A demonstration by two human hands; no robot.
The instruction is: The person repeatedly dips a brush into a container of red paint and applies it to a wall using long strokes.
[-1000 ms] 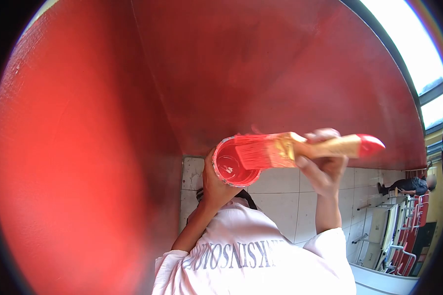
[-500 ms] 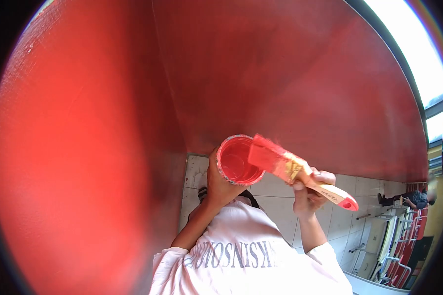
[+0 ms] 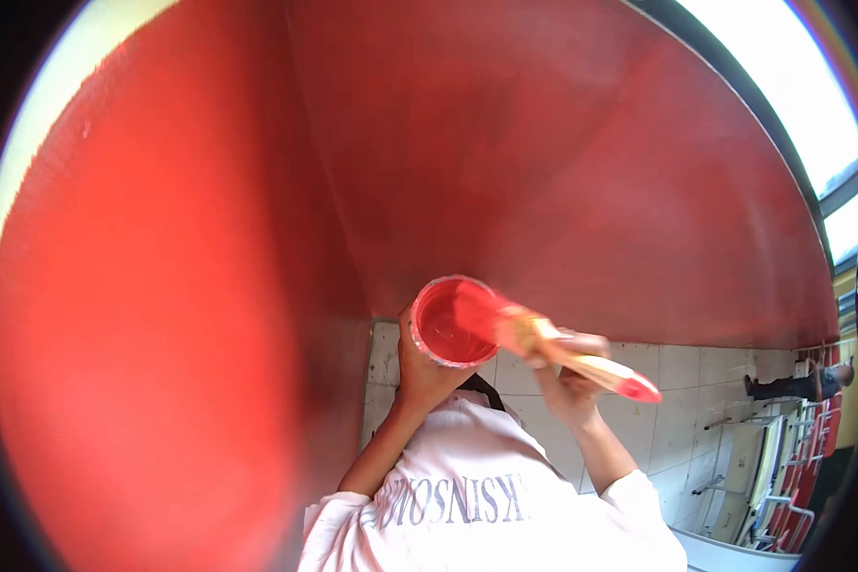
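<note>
My left hand (image 3: 423,374) is wrapped round a round paint can (image 3: 427,351), its open mouth facing up and its rim smeared with paint. Red paint coats the can's inside. In my right hand (image 3: 570,386) is a paintbrush (image 3: 534,334), gripped by its pale wooden handle with a red end. The brush slants down to the left, and its red-coated bristles overlap the can's mouth at the right of the rim. Motion blurs the brush a little.
Red painted walls (image 3: 562,191) meet in a corner ahead, one rising close on my left (image 3: 162,286). Pale floor tiles (image 3: 629,419) lie below. Far right are a person (image 3: 801,384) and stacked desks or chairs (image 3: 748,477). Bright windows (image 3: 782,76) show at upper right.
The brush has moved left and down, its bristles now over the can's mouth instead of beside the rim. The can has shifted slightly left and down in view.
</note>
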